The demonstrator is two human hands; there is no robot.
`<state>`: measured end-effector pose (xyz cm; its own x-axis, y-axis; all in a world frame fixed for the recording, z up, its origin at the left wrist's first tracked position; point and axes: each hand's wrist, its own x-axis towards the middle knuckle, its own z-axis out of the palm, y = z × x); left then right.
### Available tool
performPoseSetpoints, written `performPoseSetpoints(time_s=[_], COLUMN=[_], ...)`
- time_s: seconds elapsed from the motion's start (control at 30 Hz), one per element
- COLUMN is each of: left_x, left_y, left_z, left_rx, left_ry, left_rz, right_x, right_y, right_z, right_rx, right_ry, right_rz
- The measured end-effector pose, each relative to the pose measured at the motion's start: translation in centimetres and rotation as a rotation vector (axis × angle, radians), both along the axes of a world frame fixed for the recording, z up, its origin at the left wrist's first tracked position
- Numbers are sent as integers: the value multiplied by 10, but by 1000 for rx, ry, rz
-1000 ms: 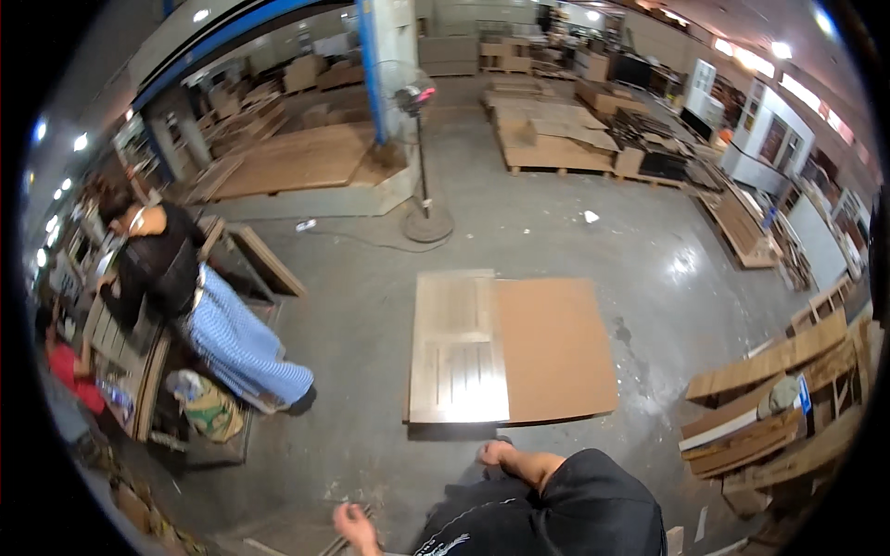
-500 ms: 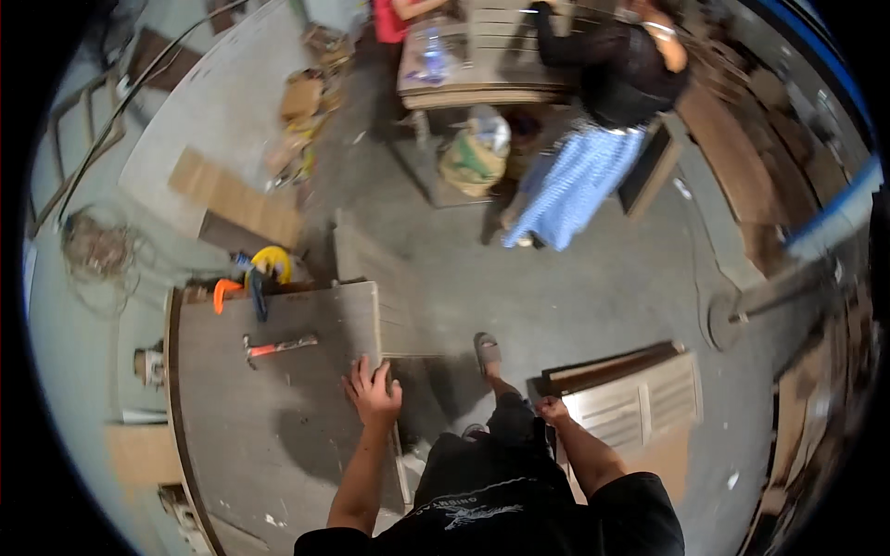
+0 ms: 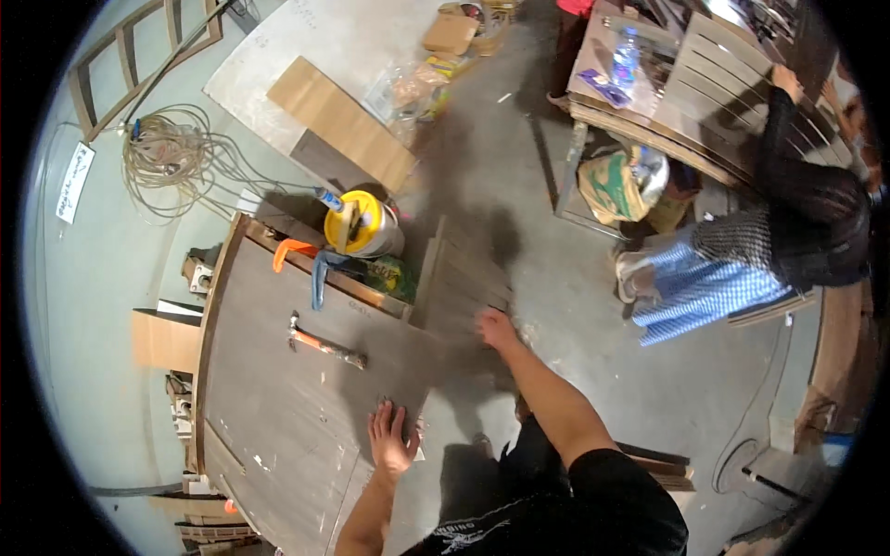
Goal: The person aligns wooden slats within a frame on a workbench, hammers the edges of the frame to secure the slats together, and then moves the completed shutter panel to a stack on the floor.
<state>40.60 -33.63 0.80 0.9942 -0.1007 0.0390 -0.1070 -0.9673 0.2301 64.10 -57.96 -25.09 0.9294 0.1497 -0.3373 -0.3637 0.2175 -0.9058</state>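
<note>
My left hand (image 3: 395, 447) lies flat with fingers spread on the right side of a grey-brown board worktop (image 3: 278, 398). My right hand (image 3: 498, 329) is farther ahead, its fingers closed at the edge of a wooden panel (image 3: 454, 283). The panel leans beside the worktop's far right corner; motion blur softens its outline and my fingertips. A hammer (image 3: 326, 344) with an orange and dark handle rests on the worktop, ahead of my left hand. Orange (image 3: 295, 250) and blue (image 3: 321, 278) curved handles hang over the worktop's far edge.
Behind the worktop stands a yellow-rimmed bucket (image 3: 371, 227). A coiled hose (image 3: 171, 167) lies at the left. A co-worker in a blue checked skirt (image 3: 714, 278) works at a table (image 3: 593, 107) with slatted panels, at the far right. Sacks (image 3: 621, 185) sit under that table.
The view has swung left. My right hand has moved from stacked panels at my right side forward to the leaning panel. My left hand stays on the worktop, now nearer me.
</note>
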Motion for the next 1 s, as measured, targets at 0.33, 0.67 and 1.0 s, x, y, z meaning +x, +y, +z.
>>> performPoseSetpoints(time_s=[0.33,0.67,1.0], left_x=[-9,106,89], left_y=[0,-146,-209], left_z=[-19,-11,-21], left_rx=[46,-380,-766], left_ry=[179,-16,234], left_rz=[134,4,317], right_x=[74,-79,-317], right_y=[98,-64,-57], right_z=[33,64,36], right_rx=[-350,-58,232], right_ry=[58,154,288], right_rz=[126,200,330])
